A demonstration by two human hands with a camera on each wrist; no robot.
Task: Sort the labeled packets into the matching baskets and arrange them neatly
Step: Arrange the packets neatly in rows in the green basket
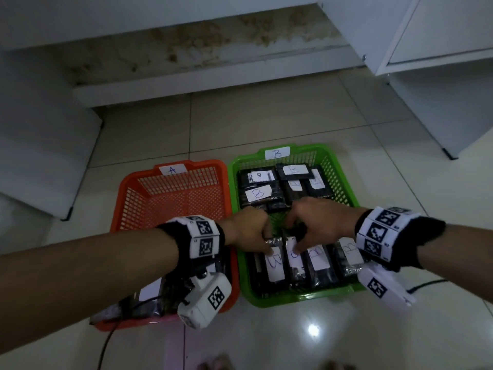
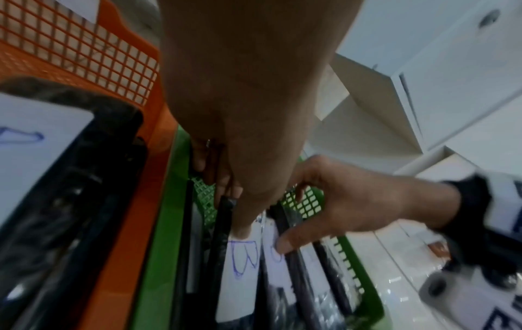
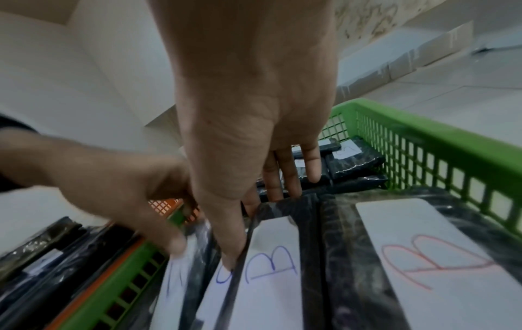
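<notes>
- In the near row of the green basket (image 1: 296, 296), my left hand (image 1: 249, 231) and right hand (image 1: 318, 222) sit close together, each pinching the top edge of a standing B packet (image 1: 274, 263).
- If I tug unevenly, the slick black wrap could slip and the row topple like dominoes.
- Pressing too hard might crumple a label.
- The orange basket (image 1: 170, 172) holds its packets at my end; my left forearm could nudge those.
</notes>
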